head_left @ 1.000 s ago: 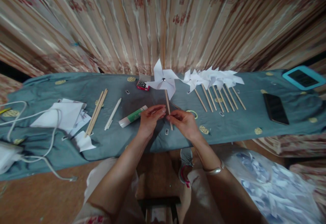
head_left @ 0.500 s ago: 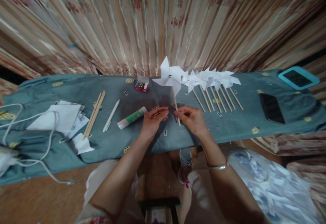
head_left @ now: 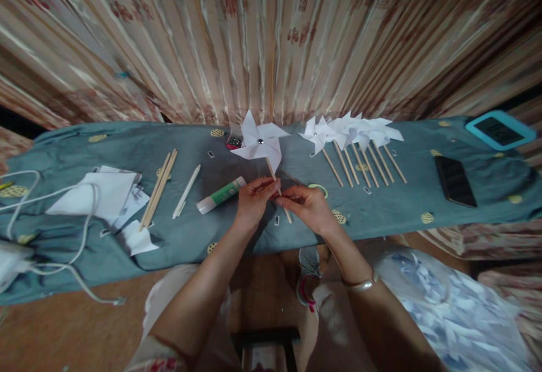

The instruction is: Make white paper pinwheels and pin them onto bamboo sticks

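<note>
A white paper pinwheel (head_left: 260,141) with a silver pin at its centre stands up over the table's middle, on a wooden stick. My left hand (head_left: 258,194) pinches that stick below the paper blades. Just to the right, my right hand (head_left: 305,202) has its fingers closed on the same stick, a little lower. The stick's lower end pokes out beneath the hands. A green and white glue stick (head_left: 221,195) lies left of my left hand. Behind the pinwheel is a small red box of pins (head_left: 234,143), partly hidden by a blade.
Several finished pinwheels (head_left: 351,132) lie at the back right, beside a black phone (head_left: 455,181) and a blue-framed device (head_left: 500,129). Scissors (head_left: 317,187) lie behind my right hand. Leftward are a white pen (head_left: 187,191), wooden sticks (head_left: 158,188), paper sheets (head_left: 97,194) and a white cable (head_left: 87,225).
The pinwheel has moved left, in front of the pin box. My left hand has taken hold of its stick, and my right hand has shifted left and slightly down, uncovering the scissors' handle.
</note>
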